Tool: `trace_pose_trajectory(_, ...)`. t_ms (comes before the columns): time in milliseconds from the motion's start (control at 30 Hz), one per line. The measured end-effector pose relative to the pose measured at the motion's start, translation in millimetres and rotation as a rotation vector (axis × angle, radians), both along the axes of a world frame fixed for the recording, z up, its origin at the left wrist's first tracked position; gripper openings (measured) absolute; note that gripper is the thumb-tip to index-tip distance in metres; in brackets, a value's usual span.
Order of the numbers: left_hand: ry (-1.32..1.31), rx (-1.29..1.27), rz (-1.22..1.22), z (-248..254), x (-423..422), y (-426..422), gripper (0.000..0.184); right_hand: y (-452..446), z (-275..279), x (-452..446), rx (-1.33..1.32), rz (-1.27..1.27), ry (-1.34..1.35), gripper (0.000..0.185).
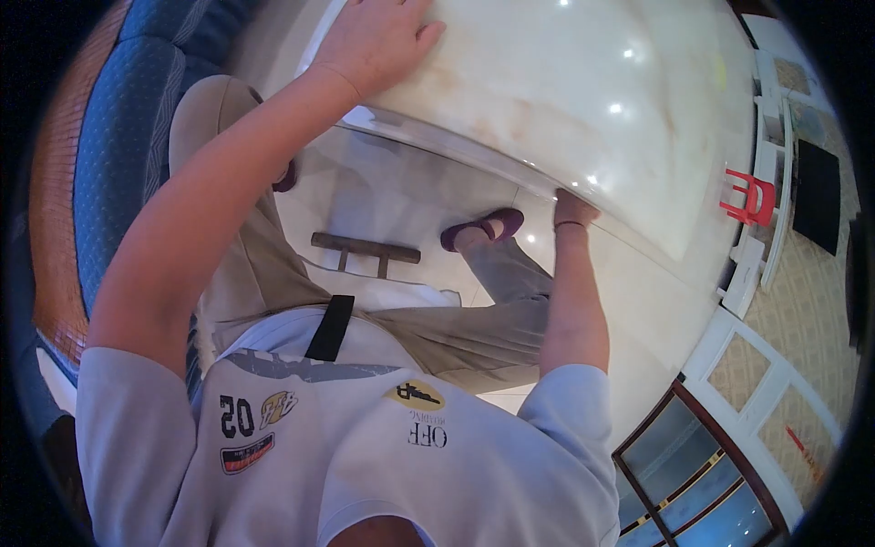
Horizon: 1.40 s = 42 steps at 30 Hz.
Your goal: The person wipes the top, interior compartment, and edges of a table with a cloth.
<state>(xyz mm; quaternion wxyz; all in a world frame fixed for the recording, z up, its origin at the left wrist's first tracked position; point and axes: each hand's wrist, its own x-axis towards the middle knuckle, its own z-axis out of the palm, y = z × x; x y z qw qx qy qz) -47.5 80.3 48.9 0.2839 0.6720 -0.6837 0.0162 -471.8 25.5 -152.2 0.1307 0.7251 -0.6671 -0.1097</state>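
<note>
My left grip (378,41) lies palm down on the counter (547,82), near its left end, on the pale glossy top. Its thumb stands well apart from the rest, pointing right, and I see nothing pinched in it; the fingertips run out of view at the top, so I can't read how far they are spread. The forearm reaches up to it from the lower left.

My right grip (577,208) is down at the counter's near edge, well to the right of the left one. The wrist shows below the rim, with a thin dark band around it, but the fingers are largely hidden at the edge. I cannot tell from here whether they are spread or pressed together, or whether they clasp the rim.

So the counter sits under my left grip and just at my right one, stretching ahead of both. Between my knees, on the near side of the counter, is a dark wooden bar (365,247) on two short legs. A blue sofa (118,137) runs along my left, and a red chair (749,197) stands beyond the counter's right side.
</note>
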Motion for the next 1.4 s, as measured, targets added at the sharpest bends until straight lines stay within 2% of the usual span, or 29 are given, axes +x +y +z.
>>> trace_pose_trajectory(100,-0.011,-0.003,0.01,-1,1,-2,0.03,-3,16,2,0.238,-0.142,0.216,0.03)
trace_pose_trajectory(167,-0.011,0.006,0.009,0,1,-2,0.03,3,23,16,0.373,-0.365,0.12,0.025)
trace_pose_trajectory(200,-0.006,0.007,0.002,1,1,-2,0.03,5,14,14,0.384,-0.354,0.113,0.025)
trace_pose_trajectory(300,0.001,0.019,0.009,3,-1,-4,0.03,13,-30,-7,0.286,-0.29,-0.056,0.024)
trace_pose_trajectory(367,-0.003,0.047,0.013,7,-1,-6,0.031,16,-72,-18,0.133,-0.205,-0.105,0.032)
trace_pose_trajectory(400,0.0,0.076,0.012,9,-1,-7,0.032,20,-94,-22,0.138,-0.201,-0.112,0.032)
trace_pose_trajectory(433,-0.01,0.08,0.016,12,-2,-9,0.032,24,-116,-24,-0.028,-0.165,-0.356,0.038)
trace_pose_trajectory(533,-0.012,0.108,0.044,18,-4,-16,0.033,23,-79,9,0.097,-0.204,-0.446,0.054)
trace_pose_trajectory(1000,-0.066,0.088,0.023,8,-7,-7,0.034,33,-100,85,0.149,-0.044,-0.555,0.051)
trace_pose_trajectory(1400,-0.028,0.109,0.034,10,-7,-7,0.034,70,-104,206,0.289,0.115,-0.711,0.049)
